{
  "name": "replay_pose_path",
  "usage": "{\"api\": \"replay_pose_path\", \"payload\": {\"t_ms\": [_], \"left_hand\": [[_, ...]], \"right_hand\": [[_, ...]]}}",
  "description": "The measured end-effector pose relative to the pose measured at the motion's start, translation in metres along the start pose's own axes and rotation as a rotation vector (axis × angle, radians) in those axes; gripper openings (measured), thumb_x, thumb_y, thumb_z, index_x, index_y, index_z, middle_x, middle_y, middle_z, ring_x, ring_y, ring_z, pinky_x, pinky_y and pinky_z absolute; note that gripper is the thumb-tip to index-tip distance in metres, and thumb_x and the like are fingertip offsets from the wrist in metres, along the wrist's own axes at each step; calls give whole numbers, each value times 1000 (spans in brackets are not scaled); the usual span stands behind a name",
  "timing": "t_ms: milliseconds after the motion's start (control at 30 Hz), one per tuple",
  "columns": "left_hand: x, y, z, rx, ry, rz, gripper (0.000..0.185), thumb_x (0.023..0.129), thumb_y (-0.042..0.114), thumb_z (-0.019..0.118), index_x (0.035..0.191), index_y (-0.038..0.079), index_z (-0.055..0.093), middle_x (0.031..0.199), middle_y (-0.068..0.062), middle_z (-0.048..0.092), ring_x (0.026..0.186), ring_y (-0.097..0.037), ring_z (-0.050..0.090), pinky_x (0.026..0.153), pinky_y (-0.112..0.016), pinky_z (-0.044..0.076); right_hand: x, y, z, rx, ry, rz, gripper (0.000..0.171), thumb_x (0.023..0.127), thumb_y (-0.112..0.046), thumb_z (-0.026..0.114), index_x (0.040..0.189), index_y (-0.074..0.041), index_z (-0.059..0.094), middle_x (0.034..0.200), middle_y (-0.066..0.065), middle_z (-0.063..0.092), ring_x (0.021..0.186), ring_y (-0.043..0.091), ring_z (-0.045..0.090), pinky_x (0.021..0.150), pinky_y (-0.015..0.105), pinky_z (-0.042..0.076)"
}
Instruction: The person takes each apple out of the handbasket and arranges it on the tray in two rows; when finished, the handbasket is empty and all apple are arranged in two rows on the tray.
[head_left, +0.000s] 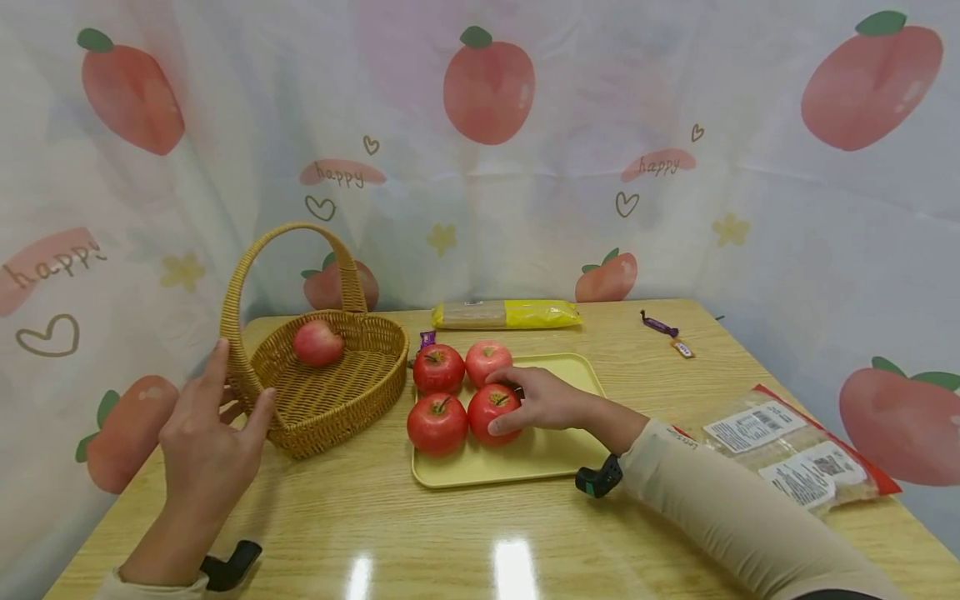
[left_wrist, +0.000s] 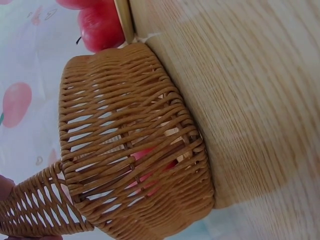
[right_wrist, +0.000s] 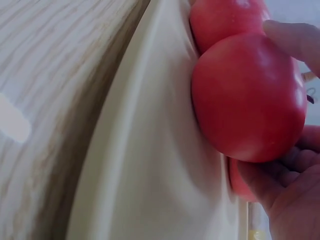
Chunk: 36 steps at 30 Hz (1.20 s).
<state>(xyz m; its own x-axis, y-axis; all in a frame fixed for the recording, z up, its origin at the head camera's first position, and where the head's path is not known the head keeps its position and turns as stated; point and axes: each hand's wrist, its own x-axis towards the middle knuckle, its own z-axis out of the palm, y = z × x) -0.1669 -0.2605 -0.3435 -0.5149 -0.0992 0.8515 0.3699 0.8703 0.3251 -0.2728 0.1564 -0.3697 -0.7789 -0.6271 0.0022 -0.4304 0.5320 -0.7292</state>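
Observation:
My left hand [head_left: 213, 433] holds the wicker basket [head_left: 303, 429] at the base of its handle, fingertips on one side and thumb on the other. In the left wrist view, fingers [left_wrist: 6, 187] show at both edges of the handle [left_wrist: 37, 205]. One pinkish apple [head_left: 318, 342] lies inside the basket. My right hand [head_left: 551, 398] grips the front right red apple [head_left: 492, 412], thumb in front and fingers behind. That apple [right_wrist: 250, 97] rests on the yellow tray [head_left: 555, 462] among several others, including a front left apple [head_left: 437, 425].
Behind the tray lies a long yellow-ended packet [head_left: 506, 315]. A purple-wrapped candy [head_left: 660, 324] and an orange one [head_left: 682, 348] are at the back right. Under the right forearm's far side sits a clear bag with red edges [head_left: 795, 446]. A patterned curtain [head_left: 525, 225] encloses the table.

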Motion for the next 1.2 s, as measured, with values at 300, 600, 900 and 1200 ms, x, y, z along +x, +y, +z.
{"api": "replay_pose_path", "payload": {"t_ms": [300, 600, 900, 1200], "left_hand": [[0, 0, 0, -8, -10, -14, 86, 82, 6, 83, 159, 15, 45, 106, -31, 64, 85, -44, 72, 84, 10, 27], [0, 0, 0, 2, -13, -3, 86, 82, 6, 83, 159, 15, 44, 105, -30, 64, 84, -44, 72, 84, 10, 26], [0, 0, -2, 3, -12, -15, 86, 82, 6, 83, 159, 14, 44, 106, -30, 64, 85, -44, 72, 84, 10, 26], [-1, -3, 2, -7, 16, 34, 88, 78, 4, 85, 157, 12, 46, 107, -32, 64, 85, -45, 71, 86, 9, 27]], "right_hand": [[3, -5, 0, 12, 10, -38, 74, 85, -40, 83, 145, -7, 55, 129, -1, 67, 117, 16, 63, 101, 37, 55], [10, -18, -4, 10, 8, -61, 78, 87, -41, 81, 148, -4, 51, 144, 13, 61, 133, 23, 58, 115, 46, 47], [29, -44, -6, 29, 13, -126, 78, 88, -39, 81, 150, -4, 49, 148, 12, 59, 138, 29, 55, 117, 49, 46], [53, -67, 1, 69, -6, -151, 76, 89, -38, 80, 152, -9, 49, 151, 12, 57, 140, 29, 54, 117, 51, 45]]}}
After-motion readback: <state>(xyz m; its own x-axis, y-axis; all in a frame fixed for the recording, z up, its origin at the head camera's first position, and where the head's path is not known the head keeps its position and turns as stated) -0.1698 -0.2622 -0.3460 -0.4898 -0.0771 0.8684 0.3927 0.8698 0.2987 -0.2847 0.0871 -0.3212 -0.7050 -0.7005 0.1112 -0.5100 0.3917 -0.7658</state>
